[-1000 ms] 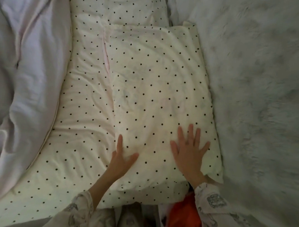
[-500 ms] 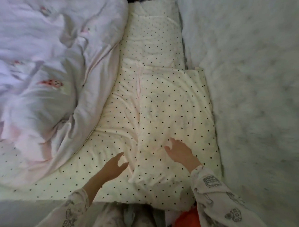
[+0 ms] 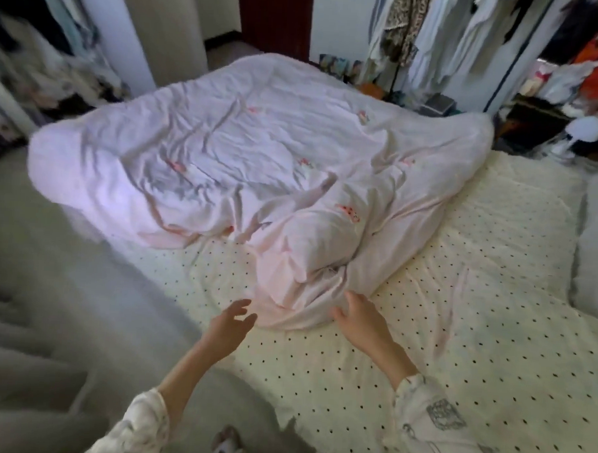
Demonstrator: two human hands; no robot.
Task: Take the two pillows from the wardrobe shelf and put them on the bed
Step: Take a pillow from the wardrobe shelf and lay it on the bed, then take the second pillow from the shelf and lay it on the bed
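Observation:
My left hand and my right hand hover open over the polka-dot bed sheet, both holding nothing. They flank the near fold of a crumpled pink duvet; the right fingertips are at its edge. A cream polka-dot pillow appears to lie flat at the right of the bed, blending with the sheet, beside a grey fluffy cover. I see no second pillow apart from it.
Hanging clothes fill an open wardrobe beyond the bed's far side. A small white fan stands at the far right. A blurred grey fluffy surface lies at the left, and a dark red door stands at the back.
Both hands have lifted off the polka-dot pillow and moved left to the pink duvet's edge. My view has swung up and left, showing the whole bed and the wardrobe.

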